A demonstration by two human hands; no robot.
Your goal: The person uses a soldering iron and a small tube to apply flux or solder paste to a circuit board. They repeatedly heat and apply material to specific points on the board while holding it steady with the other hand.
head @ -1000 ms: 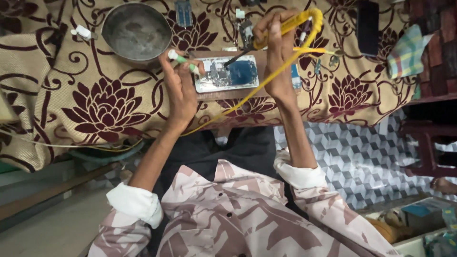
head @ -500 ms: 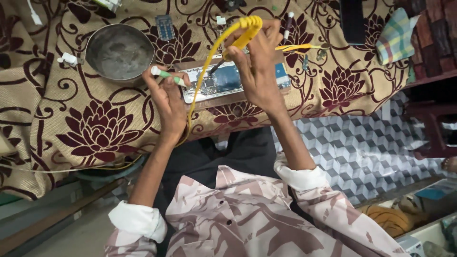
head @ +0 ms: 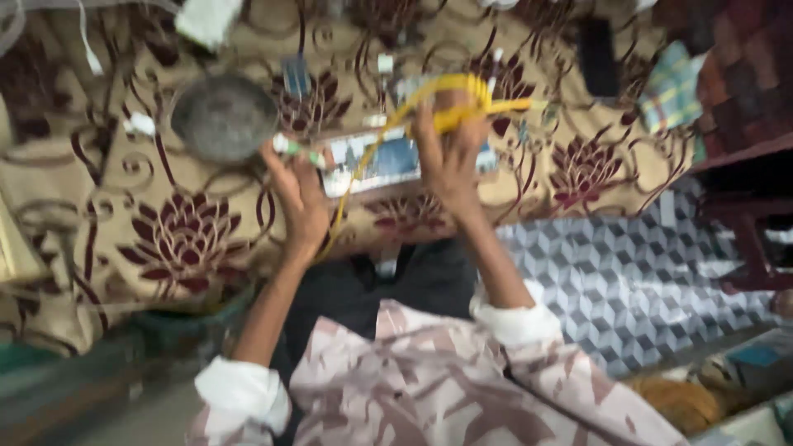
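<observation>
Beside an empty round pan (head: 223,117), right hand (head: 450,157) grips yellow cable (head: 462,95), left hand (head: 299,192) a small tool (head: 296,151).

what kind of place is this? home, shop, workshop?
Probably a small home or informal repair bench, not a factory. A table draped in a floral cloth holds an opened flat device and small loose parts. The right hand holds a yellow cable; the left hand holds a small green-tipped tool. Patterned tile floor.

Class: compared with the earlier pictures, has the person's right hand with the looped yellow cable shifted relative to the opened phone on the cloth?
Cannot tell: the right hand holds the looped yellow cable above the opened phone in every frame; the camera moved.
</observation>
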